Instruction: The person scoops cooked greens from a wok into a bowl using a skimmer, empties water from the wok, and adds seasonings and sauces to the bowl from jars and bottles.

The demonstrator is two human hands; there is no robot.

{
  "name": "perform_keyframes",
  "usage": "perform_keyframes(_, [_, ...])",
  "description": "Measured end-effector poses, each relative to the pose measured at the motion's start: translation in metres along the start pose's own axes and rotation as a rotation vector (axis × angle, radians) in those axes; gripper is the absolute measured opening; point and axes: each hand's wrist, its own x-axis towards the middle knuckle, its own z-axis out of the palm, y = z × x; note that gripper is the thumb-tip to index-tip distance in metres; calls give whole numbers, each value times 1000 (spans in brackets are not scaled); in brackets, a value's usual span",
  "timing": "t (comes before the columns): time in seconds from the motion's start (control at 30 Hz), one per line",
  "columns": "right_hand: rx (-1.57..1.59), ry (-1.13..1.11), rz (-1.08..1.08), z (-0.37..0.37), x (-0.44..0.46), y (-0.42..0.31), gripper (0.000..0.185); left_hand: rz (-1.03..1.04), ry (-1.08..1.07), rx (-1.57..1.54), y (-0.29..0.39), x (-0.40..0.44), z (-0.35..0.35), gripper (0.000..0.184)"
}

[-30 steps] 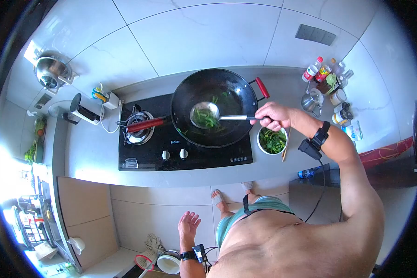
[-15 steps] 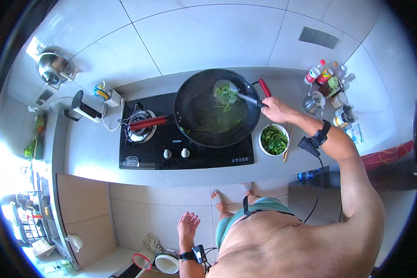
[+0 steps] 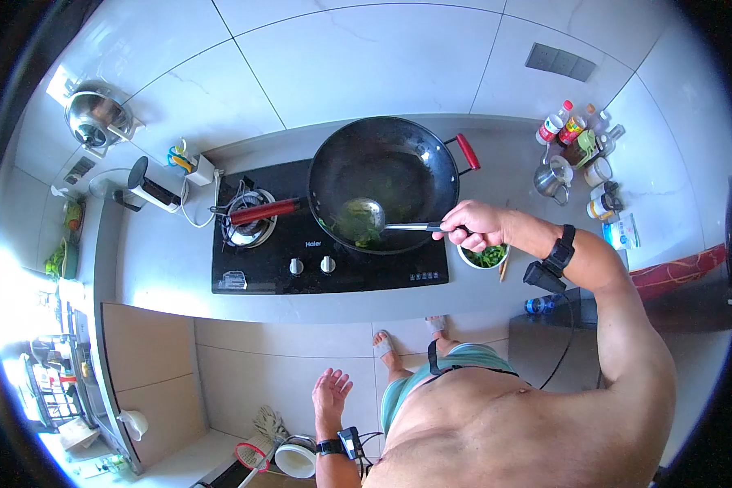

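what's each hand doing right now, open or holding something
Left hand: open, empty, hanging low away from the counter.
Right hand: closed on the handle of the ladle, its bowl down in the wok.

The right hand (image 3: pixel 472 225) holds a big ladle (image 3: pixel 366 215) by its handle. The ladle's round end is down inside a black wok (image 3: pixel 398 167), by some green leaves (image 3: pixel 367 239). A white bowl of greens (image 3: pixel 487 256) sits near the wok. The left hand (image 3: pixel 332 393) is held up with nothing in it.
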Motion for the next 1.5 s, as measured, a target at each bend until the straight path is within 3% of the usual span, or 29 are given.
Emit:
perform_keyframes(0.1, [49,-38,2,-2,4,2,22,7,22,16,0,-5,2,45])
perform_keyframes(0.2, [67,-62,-2,-5,7,2,22,0,40,-46,3,-11,6,24])
perform_keyframes(0.47, [-17,46,-133,-1,9,-9,20,24,36,-61,4,-20,11,22])
perform_keyframes(0.6, [-182,172,-256,3,12,-11,19,27,4,-55,3,-18,6,25])
perform_keyframes(0.7, [-410,298,-356,3,27,-4,17,43,-11,46,8,-12,7,47])
perform_keyframes(0.93, [-976,552,-604,-15,44,18,26,257,-112,204,82,-14,74,46])
perform_keyframes(1.03, [-1068,516,-601,-6,25,24,28,326,-148,235,110,-20,112,43])
perform_keyframes(1.07, [-833,444,-366,2,13,24,25,342,-152,247,119,-22,125,40])
perform_keyframes(1.17, [-366,204,-198,8,-1,23,21,367,-198,263,134,-18,154,36])
perform_keyframes(1.3, [24,45,-78,5,6,18,18,391,-261,303,148,-15,183,36])
perform_keyframes(1.5, [48,80,-151,3,12,11,17,461,-281,403,163,-3,205,41])
